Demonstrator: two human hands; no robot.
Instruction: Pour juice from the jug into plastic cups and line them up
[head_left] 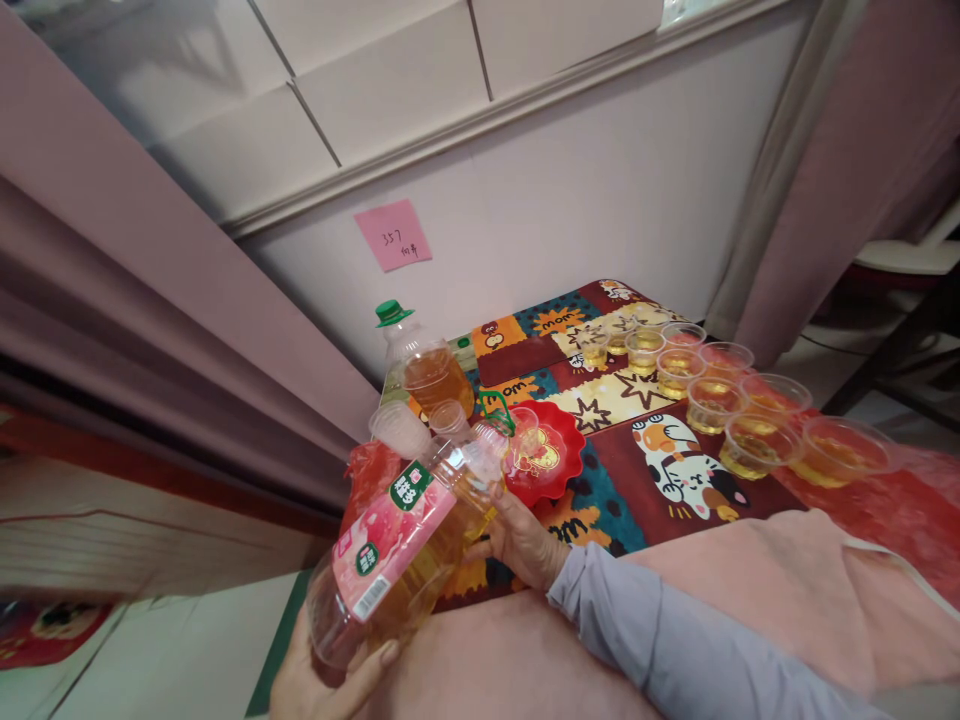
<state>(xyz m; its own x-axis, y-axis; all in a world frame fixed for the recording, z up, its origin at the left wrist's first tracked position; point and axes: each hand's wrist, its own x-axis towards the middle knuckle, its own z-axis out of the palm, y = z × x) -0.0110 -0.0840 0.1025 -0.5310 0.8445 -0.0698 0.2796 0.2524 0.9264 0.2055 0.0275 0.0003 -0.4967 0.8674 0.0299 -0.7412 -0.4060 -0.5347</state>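
Observation:
A large clear bottle of amber drink (397, 550) with a pink label lies tilted across the view, its neck end up and to the right. Under its base my left hand (322, 670) is closed, thumb along the side. Nearer the neck, my right hand (517, 540) grips the bottle from the right. A green ring (495, 410) shows by the bottle's mouth. Just beyond the mouth, a red scalloped dish (555, 480) sits on the table; what looks like a clear cup rim shows over it. Clear plastic cups (400, 428) stand left of the neck.
Several clear cups of yellow drink (757, 445) stand in rows at the right. A second bottle with a green cap (431, 375) stands at the back left. A patterned mat (622, 500) and pink cloth (787, 590) cover the table. The wall (540, 230) rises behind.

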